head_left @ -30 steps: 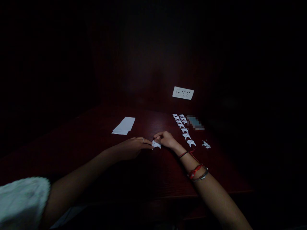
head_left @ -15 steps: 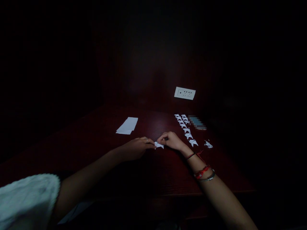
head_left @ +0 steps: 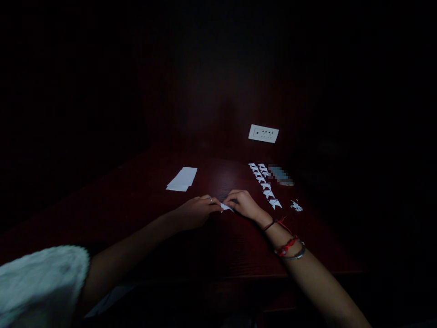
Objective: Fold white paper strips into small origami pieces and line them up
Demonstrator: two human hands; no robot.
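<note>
Between my hands is a small folded white paper piece [head_left: 226,207], low over the dark red table [head_left: 211,255]. My left hand [head_left: 198,212], with a ring on one finger, has its fingertips closed on the paper's left end. From the other side my right hand [head_left: 244,203] pinches the paper's upper right part with bent fingers. Fingers hide much of the piece, so its exact shape cannot be made out. Right of my right hand, several small folded paper shapes [head_left: 267,192] lie in two slanting rows.
A stack of white paper strips [head_left: 182,179] lies to the left. Beside the folded rows is a phone-like flat object [head_left: 282,175], its surface blurred out. Small paper scraps [head_left: 297,206] lie nearer on the right. A white socket plate [head_left: 263,133] is on the back wall.
My right hand has shifted slightly left and now covers more of the paper. My left hand stays on the paper's left end, having moved slightly right.
</note>
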